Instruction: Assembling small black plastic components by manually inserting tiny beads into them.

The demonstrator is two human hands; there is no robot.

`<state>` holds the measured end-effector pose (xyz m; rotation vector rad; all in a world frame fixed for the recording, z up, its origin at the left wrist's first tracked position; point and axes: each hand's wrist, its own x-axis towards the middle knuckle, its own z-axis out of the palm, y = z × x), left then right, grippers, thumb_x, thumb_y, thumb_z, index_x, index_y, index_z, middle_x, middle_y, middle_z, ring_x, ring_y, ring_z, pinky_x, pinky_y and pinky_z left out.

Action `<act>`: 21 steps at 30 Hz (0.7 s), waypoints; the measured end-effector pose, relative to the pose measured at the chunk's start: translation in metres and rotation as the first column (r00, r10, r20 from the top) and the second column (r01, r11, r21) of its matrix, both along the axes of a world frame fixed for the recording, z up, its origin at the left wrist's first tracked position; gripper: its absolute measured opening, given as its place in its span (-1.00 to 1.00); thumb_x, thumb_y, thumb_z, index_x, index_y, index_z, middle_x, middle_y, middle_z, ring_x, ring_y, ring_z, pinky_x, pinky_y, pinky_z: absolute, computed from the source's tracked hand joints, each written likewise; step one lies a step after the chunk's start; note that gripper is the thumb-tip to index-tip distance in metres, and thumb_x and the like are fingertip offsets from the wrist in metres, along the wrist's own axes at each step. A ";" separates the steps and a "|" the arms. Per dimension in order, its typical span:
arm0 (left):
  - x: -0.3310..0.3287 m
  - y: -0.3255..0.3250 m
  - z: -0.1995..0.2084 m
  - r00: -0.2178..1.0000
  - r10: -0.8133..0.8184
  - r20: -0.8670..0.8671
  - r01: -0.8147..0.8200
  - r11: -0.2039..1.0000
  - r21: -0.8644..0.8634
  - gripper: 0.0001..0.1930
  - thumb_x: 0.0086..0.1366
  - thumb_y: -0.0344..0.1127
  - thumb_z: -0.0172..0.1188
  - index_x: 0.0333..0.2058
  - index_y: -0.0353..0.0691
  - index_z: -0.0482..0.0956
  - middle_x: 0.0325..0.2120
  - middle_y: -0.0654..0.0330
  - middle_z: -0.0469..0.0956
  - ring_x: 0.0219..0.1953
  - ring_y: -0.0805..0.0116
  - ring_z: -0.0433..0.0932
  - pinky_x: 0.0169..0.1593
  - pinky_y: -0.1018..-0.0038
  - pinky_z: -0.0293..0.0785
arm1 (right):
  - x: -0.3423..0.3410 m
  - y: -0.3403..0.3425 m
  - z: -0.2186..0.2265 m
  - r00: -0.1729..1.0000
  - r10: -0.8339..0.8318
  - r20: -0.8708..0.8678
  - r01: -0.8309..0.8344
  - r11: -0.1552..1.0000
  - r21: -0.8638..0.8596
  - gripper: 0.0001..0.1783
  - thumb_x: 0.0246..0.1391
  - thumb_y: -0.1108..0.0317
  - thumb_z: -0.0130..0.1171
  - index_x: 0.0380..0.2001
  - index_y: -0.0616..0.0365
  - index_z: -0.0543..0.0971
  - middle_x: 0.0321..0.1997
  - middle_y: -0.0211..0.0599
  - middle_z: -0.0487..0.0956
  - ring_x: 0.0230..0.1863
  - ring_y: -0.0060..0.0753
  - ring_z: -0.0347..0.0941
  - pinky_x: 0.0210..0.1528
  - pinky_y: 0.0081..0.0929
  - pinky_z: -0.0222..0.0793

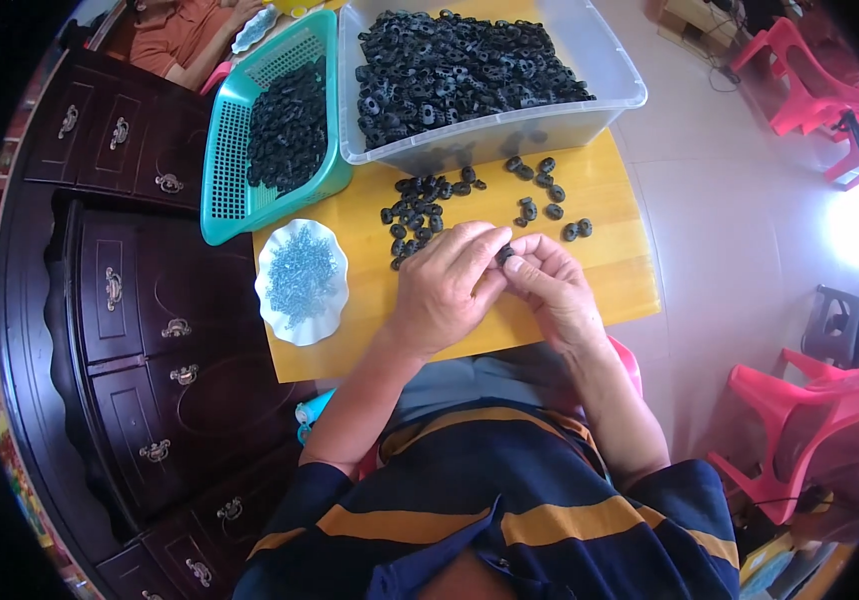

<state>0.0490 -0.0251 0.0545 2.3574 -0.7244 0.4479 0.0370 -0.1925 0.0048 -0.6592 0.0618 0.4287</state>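
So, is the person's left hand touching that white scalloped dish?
Apart. The head view plainly shows yellow tabletop between the left hand and the right-hand rim of the white scalloped dish.

1 head-worn fisheye view, facing steeply down over striped shirt (pixel 572 524) to nearby yellow table (pixel 610 275).

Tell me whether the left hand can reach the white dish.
Likely yes: bare tabletop lies between the left hand and the white dish, though that hand is busy at a small black piece.
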 end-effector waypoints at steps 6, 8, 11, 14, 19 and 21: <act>0.001 0.003 0.002 1.000 -0.013 0.010 0.013 1.000 -0.015 -0.56 -0.05 -0.53 0.49 -0.12 -0.27 0.63 -0.23 0.11 0.63 -0.32 0.22 0.66 -0.26 0.39 0.61 | -0.002 0.000 -0.003 1.000 0.001 -0.011 -0.002 0.998 -0.062 -0.87 0.33 0.38 0.18 -0.16 0.19 0.57 -0.17 -0.36 0.66 -0.15 -0.60 0.56 0.03 -0.58 0.46; 0.002 0.005 0.003 0.997 -0.036 0.068 0.038 0.999 -0.028 -0.60 -0.05 -0.53 0.49 -0.16 -0.27 0.65 -0.28 0.11 0.65 -0.32 0.19 0.65 -0.26 0.37 0.59 | -0.002 0.001 -0.003 0.999 0.009 -0.031 -0.012 0.998 -0.069 -0.87 0.34 0.36 0.16 -0.17 0.18 0.59 -0.18 -0.38 0.66 -0.17 -0.62 0.55 0.00 -0.59 0.46; 0.002 0.006 0.000 0.998 -0.047 0.034 0.049 0.996 -0.076 -0.62 -0.05 -0.53 0.49 -0.19 -0.27 0.66 -0.31 0.10 0.66 -0.31 0.16 0.65 -0.26 0.36 0.57 | -0.002 0.002 0.000 0.999 -0.008 -0.037 0.006 0.999 -0.049 -0.86 0.36 0.33 0.14 -0.18 0.16 0.60 -0.21 -0.41 0.65 -0.18 -0.63 0.55 -0.02 -0.58 0.46; 0.002 0.007 -0.002 0.999 -0.053 0.015 0.054 0.992 -0.115 -0.63 -0.05 -0.53 0.49 -0.19 -0.28 0.67 -0.31 0.09 0.67 -0.31 0.15 0.65 -0.26 0.37 0.57 | -0.001 0.001 0.001 0.999 -0.003 -0.040 0.002 0.999 -0.040 -0.86 0.36 0.34 0.14 -0.18 0.17 0.60 -0.21 -0.41 0.65 -0.18 -0.62 0.55 -0.01 -0.57 0.47; 0.002 0.008 -0.001 0.998 -0.060 0.010 0.061 0.988 -0.142 -0.64 -0.04 -0.54 0.48 -0.19 -0.29 0.66 -0.31 0.08 0.66 -0.31 0.14 0.65 -0.25 0.36 0.57 | -0.001 0.002 0.000 0.999 0.013 -0.036 -0.014 0.999 -0.038 -0.86 0.36 0.34 0.13 -0.19 0.17 0.61 -0.21 -0.40 0.65 -0.18 -0.60 0.56 -0.01 -0.56 0.48; 0.002 0.009 -0.001 0.998 -0.052 0.020 0.054 0.989 -0.139 -0.65 -0.03 -0.53 0.48 -0.19 -0.29 0.66 -0.31 0.07 0.66 -0.31 0.13 0.65 -0.25 0.36 0.57 | -0.001 0.003 -0.003 0.999 0.019 -0.027 -0.020 0.999 -0.031 -0.85 0.37 0.34 0.13 -0.19 0.17 0.60 -0.21 -0.40 0.66 -0.18 -0.59 0.56 -0.01 -0.56 0.47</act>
